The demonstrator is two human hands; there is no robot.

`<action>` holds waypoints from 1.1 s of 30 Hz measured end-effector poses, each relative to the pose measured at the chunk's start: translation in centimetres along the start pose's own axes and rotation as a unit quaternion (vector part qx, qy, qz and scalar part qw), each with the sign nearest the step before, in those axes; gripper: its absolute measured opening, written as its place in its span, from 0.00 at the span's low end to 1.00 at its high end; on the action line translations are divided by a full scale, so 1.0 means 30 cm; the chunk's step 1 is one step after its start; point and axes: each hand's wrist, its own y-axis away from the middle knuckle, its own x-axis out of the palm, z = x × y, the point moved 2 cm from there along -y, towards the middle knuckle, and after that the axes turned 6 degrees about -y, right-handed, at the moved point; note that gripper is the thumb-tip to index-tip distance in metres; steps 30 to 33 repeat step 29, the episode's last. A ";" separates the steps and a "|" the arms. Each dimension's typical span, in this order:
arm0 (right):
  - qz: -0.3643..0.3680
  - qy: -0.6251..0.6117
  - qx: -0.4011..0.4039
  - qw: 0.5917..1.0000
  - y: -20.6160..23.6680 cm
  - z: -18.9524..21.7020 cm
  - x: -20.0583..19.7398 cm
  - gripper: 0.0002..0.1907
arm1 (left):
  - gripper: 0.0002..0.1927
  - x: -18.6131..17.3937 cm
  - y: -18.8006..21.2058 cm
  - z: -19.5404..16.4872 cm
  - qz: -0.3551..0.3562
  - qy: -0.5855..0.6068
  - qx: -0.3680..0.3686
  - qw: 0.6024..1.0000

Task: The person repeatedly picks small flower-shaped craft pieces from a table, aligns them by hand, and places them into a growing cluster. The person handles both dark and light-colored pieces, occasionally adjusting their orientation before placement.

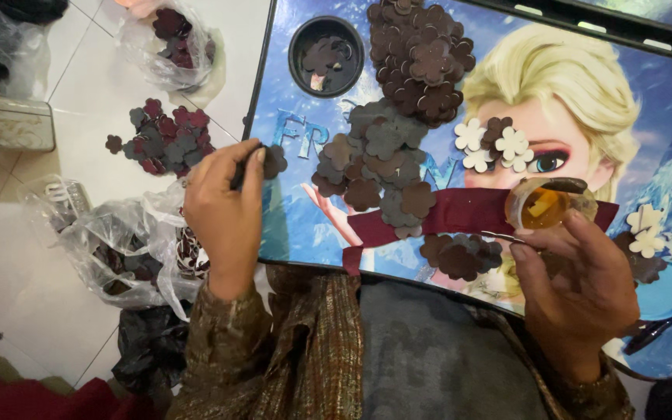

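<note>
Dark brown and grey flower cutouts [398, 117], cream flower cutouts [491, 145], blue illustrated tray table [297, 225].

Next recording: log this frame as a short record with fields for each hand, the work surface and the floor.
left hand: pinching a brown flower cutout at the lap table's left edge
right hand: fingertips on a small clear tub of amber glue
lap table: blue printed top, heaps of brown flower cutouts, a few white flower cutouts, a maroon strip
floor: loose maroon cutouts, plastic bags holding more
</note>
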 end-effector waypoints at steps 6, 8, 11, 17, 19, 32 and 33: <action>0.011 -0.002 -0.006 1.000 0.020 0.000 0.002 0.32 | 0.10 0.072 0.057 -0.150 0.309 0.369 -0.183 0.857; 0.018 -0.011 -0.009 1.000 0.021 -0.003 0.009 0.32 | 0.13 0.089 0.053 -0.224 0.230 0.259 0.011 0.938; 0.028 -0.017 -0.010 0.999 0.036 0.002 0.014 0.33 | 0.18 0.073 0.043 -0.253 0.076 0.103 0.167 0.978; 0.075 0.026 -0.035 0.996 -0.002 0.027 0.051 0.36 | 0.13 0.078 0.043 -0.190 0.075 0.099 0.106 0.987; 0.096 0.033 -0.039 0.994 -0.018 0.038 0.073 0.36 | 0.12 0.091 0.062 -0.184 0.109 0.111 0.098 0.983; 0.111 0.113 -0.038 0.987 -0.095 -0.073 0.070 0.35 | 0.20 0.185 0.097 -0.308 0.181 0.061 0.268 0.944; 0.111 0.113 -0.038 0.987 -0.095 -0.073 0.070 0.35 | 0.20 0.185 0.097 -0.308 0.181 0.061 0.268 0.944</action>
